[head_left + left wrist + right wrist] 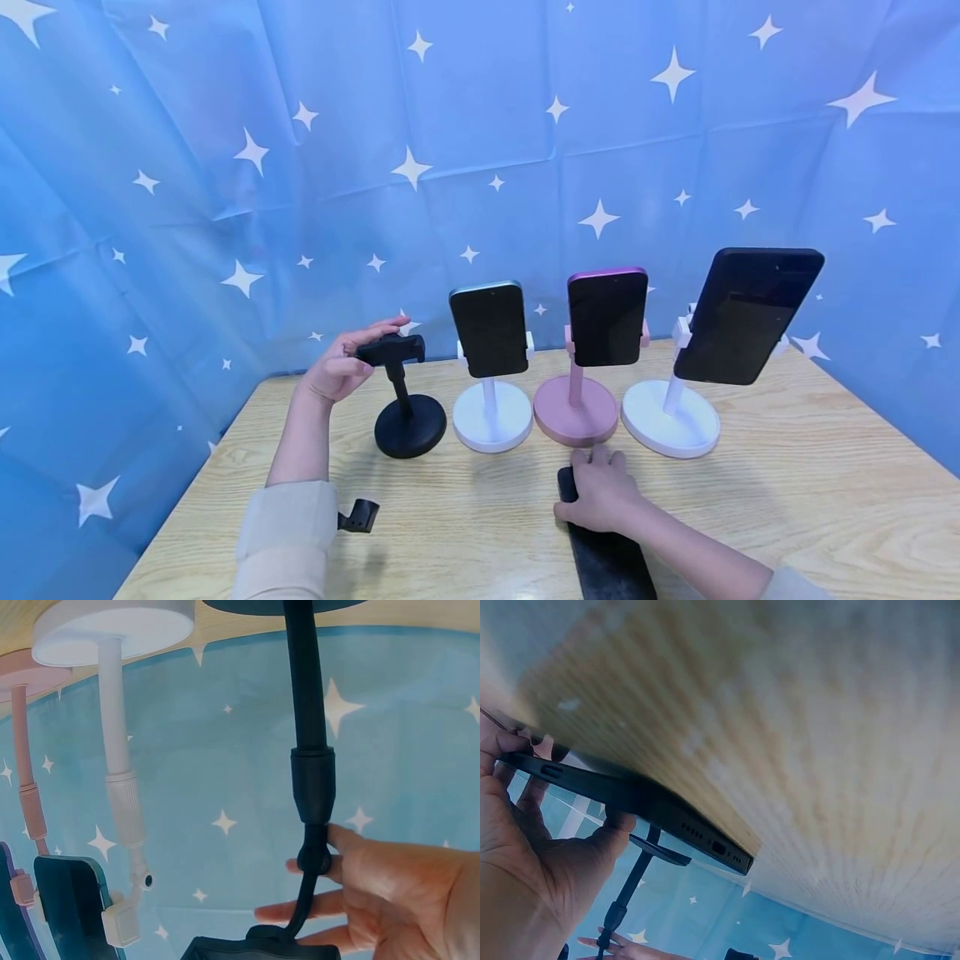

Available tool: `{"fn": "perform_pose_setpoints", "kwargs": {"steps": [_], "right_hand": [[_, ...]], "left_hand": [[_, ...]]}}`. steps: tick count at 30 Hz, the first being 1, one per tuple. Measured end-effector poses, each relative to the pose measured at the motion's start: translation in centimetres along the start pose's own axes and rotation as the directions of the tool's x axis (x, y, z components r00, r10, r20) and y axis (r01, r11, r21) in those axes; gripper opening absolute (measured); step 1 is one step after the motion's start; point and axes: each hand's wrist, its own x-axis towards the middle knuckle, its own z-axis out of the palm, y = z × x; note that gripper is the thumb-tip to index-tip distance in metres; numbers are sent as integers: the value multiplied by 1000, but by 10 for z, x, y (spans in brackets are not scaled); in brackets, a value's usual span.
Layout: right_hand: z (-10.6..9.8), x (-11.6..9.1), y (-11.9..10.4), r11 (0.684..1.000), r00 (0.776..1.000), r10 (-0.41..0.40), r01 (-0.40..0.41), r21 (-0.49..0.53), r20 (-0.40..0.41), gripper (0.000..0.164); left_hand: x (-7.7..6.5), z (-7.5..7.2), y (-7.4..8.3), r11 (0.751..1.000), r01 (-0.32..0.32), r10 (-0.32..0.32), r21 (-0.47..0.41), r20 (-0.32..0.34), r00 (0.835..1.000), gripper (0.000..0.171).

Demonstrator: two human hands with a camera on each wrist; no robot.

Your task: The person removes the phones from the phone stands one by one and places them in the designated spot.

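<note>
Blk phone on/just over table, my R hand gripping its edges & straight-fingered L hand touching blk stand, is prob light, stiff, slick & fragile, so I'd pinch the long sides.

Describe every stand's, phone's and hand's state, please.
Black phone stand, upright, empty
Left white phone stand, upright, occupied
Blue-edged smartphone, mounted, screen dark
Pink phone stand, upright, occupied
Purple-edged smartphone, mounted, screen dark
Right white phone stand, upright, occupied
Large black smartphone, mounted, tilted, screen dark
Unmounted black smartphone, gripped
Left hand, fingers extended
Right hand, holding unmounted smartphone
</note>
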Motion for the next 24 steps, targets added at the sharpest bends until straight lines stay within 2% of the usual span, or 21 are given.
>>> {"fn": "perform_pose_setpoints", "kwargs": {"steps": [8,18,24], "right_hand": [[2,2,-1,999,1000,-7,7,-35,-4,70],[2,2,0,999,1000,-12,12,-38,1,71],[2,2,0,998,1000,-11,11,-61,0,66]], "left_hand": [[-4,-1,-1,1000,-22,22,-18,0,1000,68],[-3,2,-2,997,-4,3,-80,-15,1000,67],[-4,2,-4,996,-7,4,-93,-31,1000,67]]}}
